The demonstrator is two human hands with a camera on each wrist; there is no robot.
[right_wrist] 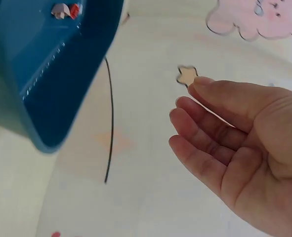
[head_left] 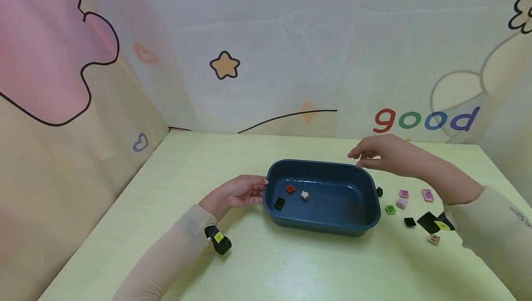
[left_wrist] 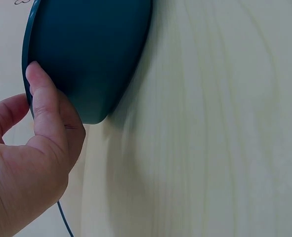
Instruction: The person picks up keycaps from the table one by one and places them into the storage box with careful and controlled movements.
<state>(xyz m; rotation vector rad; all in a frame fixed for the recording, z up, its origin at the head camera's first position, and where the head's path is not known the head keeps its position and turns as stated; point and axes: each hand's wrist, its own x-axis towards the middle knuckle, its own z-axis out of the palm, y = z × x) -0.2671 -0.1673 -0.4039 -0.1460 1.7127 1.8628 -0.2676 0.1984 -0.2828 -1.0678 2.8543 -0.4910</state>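
One dark blue basin (head_left: 317, 226) stands on a pale yellow-green desk (head_left: 266, 268), right of center in the lower half of the head view. At its left end, the left hand (head_left: 238, 192) pinches the rim, with thumb and fingers on opposite sides of the wall, as the left wrist view shows. The right hand (head_left: 386, 153) is loosely opened and holds nothing; its fingers are gently bent, and it hangs by the basin's upper right corner. Within the basin, toward the left, lie a red brick (head_left: 290, 189), a white brick (head_left: 305, 195) and a dark brick (head_left: 280, 203). To the right of the basin are a black piece (head_left: 380, 191) just beside its wall, a green brick (head_left: 390, 209), a magenta brick (head_left: 404, 194) near a pale pink brick (head_left: 401, 203), a larger pink brick (head_left: 428, 195), a flat black brick (head_left: 409, 222) and, lowest, a beige brick (head_left: 433, 239). Behind the desk hangs a printed backdrop (head_left: 282, 70), bearing an orange star (head_left: 225, 65) at upper left of center and the word "good" at right.
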